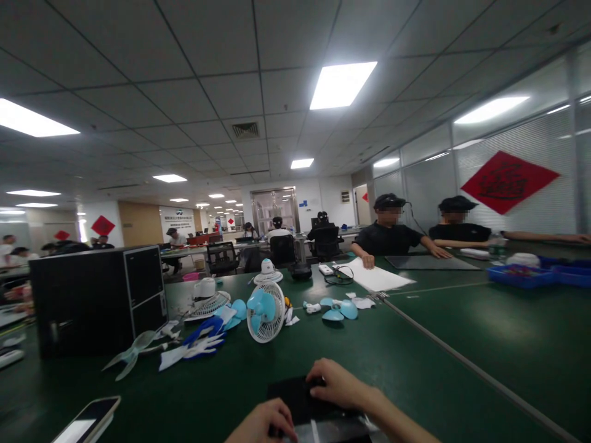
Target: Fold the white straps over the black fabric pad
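Note:
At the bottom edge a flat black item [289, 394] lies on the green table, with a strip of clear, shiny plastic [318, 429] across its near part. I cannot tell what kind of thing it is. My right hand [339, 384] rests on its far right side, fingers curled down over it and thumb tucked in. My left hand [268, 421] is at its near left side with the fingers bent inward; the frame cuts off part of this hand. What lies under the fingertips is hidden.
Ahead stand a small white fan with blue blades [265, 311], loose blue fan blades [339, 309] and blue-white gloves [198, 344]. A black computer case [87, 301] is left, a phone [87, 421] near left. Two people sit across, beside white paper [381, 275] and blue trays [521, 275].

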Motion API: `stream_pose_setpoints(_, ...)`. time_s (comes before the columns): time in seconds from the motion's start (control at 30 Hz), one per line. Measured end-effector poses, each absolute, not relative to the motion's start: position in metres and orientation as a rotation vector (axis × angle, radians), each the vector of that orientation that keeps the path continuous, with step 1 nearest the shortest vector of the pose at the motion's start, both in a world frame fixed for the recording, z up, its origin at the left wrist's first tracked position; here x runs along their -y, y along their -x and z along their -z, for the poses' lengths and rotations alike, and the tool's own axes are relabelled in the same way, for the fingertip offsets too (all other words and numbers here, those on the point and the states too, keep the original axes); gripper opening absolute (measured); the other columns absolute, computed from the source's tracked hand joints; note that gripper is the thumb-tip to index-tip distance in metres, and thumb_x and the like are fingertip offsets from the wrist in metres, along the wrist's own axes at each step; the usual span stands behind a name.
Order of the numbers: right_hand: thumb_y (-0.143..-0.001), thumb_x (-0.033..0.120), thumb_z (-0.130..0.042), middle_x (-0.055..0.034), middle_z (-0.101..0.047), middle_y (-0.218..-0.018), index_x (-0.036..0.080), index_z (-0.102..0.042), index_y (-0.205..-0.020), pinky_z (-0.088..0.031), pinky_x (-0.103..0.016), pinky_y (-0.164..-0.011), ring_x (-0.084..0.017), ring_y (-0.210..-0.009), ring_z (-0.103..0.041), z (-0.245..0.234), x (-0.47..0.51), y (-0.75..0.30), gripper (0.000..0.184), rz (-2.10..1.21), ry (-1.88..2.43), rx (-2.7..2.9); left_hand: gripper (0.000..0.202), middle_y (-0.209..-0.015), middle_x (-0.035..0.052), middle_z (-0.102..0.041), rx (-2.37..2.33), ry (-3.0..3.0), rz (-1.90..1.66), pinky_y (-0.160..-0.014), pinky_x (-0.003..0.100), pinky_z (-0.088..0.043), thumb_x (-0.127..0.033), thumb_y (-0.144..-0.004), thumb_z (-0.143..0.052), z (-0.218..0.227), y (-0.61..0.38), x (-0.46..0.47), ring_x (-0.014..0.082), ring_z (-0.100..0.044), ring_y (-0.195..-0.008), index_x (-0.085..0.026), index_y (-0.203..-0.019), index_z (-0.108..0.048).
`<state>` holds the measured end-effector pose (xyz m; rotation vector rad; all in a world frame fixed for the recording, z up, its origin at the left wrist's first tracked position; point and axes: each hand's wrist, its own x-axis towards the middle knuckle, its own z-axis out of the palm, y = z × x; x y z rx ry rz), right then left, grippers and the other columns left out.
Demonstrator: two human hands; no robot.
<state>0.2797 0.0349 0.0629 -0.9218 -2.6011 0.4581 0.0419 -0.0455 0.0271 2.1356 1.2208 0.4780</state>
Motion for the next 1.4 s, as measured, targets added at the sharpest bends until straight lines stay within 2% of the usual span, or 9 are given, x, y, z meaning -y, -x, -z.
stream_pose_setpoints(0.13, -0.076, 0.026, -0.063, -0.0072, -0.070, -0.103, 0.020, -0.072, -0.106, -0.043, -0.029, -0.089, -0.021, -0.099, -0.061, -0.063, -0.034, -0.281, 0.031, -0.453, 0.902, 2.600, 0.026, -0.107, -0.0009, -0.063, -1.210, -2.123, -0.505, -0.085, 0.031, -0.043, -0.025, -0.070, -0.070, -0.018, -0.039, 0.040, 0.0203, -0.057, -0.098, -0.039, -0.091, -0.075)
stream_pose_setpoints(0.33, -0.078, 0.024, -0.061, -0.0067, -0.069, -0.101, 0.019, -0.072, -0.103, -0.044, -0.028, -0.085, -0.020, -0.095, -0.061, -0.061, -0.037, -0.275, 0.028, -0.441, 0.926, 2.617, 0.029, -0.105, -0.0012, -0.064, -1.225, -2.120, -0.564, -0.084, 0.026, -0.043, -0.018, -0.065, -0.072, -0.023, -0.042, 0.045, 0.0182, -0.059, -0.098, -0.035, -0.089, -0.076)
stream_pose_setpoints(0.47, -0.077, 0.026, -0.064, -0.0069, -0.069, -0.098, 0.019, -0.074, -0.096, -0.044, -0.027, -0.082, -0.021, -0.093, -0.061, -0.058, -0.039, -0.272, 0.023, -0.372, 0.967, 2.629, 0.025, -0.104, -0.0008, -0.064, -1.243, -2.138, -0.563, -0.084, 0.025, -0.042, -0.022, -0.068, -0.070, -0.035, -0.046, 0.054, 0.0173, -0.059, -0.097, -0.032, -0.090, -0.076)
stream_pose_setpoints(0.7, -0.079, 0.029, -0.064, -0.0069, -0.071, -0.098, 0.020, -0.074, -0.099, -0.044, -0.025, -0.080, -0.021, -0.091, -0.062, -0.057, -0.045, -0.274, 0.024, -0.346, 0.926, 2.679, 0.022, -0.106, 0.0009, -0.063, -1.204, -2.129, -0.567, -0.083, 0.026, -0.042, -0.029, -0.071, -0.069, -0.038, -0.045, 0.058, 0.0183, -0.058, -0.098, -0.030, -0.091, -0.076)
stream_pose_setpoints(1.23, -0.078, 0.028, -0.066, -0.0070, -0.071, -0.099, 0.020, -0.074, -0.101, -0.044, -0.025, -0.078, -0.020, -0.090, -0.063, -0.060, -0.045, -0.271, 0.026, -0.335, 0.946, 2.699, 0.029, -0.107, -0.0016, -0.062, -1.147, -2.071, -0.584, -0.088, 0.026, -0.039, -0.017, -0.070, -0.060, -0.046, -0.043, 0.064, 0.0170, -0.056, -0.102, -0.030, -0.091, -0.075)
stream_pose_setpoints(1.4, -0.078, 0.028, -0.066, -0.0059, -0.072, -0.097, 0.021, -0.075, -0.100, -0.044, -0.025, -0.078, -0.020, -0.090, -0.063, -0.059, -0.047, -0.272, 0.025, -0.341, 0.905, 2.718, 0.030, -0.104, -0.0019, -0.063, -1.165, -2.066, -0.573, -0.085, 0.025, -0.040, -0.014, -0.070, -0.057, -0.044, -0.043, 0.061, 0.0165, -0.057, -0.099, -0.029, -0.088, -0.076)
